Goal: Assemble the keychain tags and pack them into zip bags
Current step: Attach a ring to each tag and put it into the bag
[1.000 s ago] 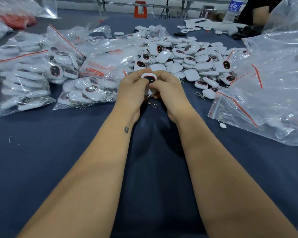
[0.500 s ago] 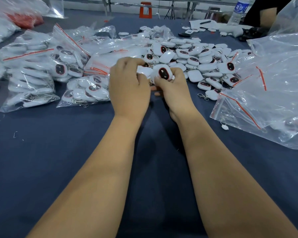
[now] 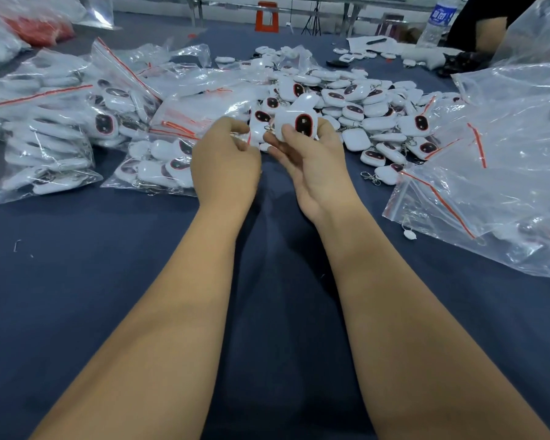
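The right hand gripped a white plastic keychain tag with a red-rimmed dark oval, thumb across its face. The left hand was curled beside it; what it pinched could not be told.

I have one head-worn wide-angle view only, looking forward and down along both forearms across the blue table. Hands sit mid-frame at arm's reach; the far room edge shows at top.

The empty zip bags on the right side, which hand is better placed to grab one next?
The left hand, as a guess: the right hand holds a white tag, though the empty zip bags lie on its side. What the left hand's curled fingers pinch is unclear.
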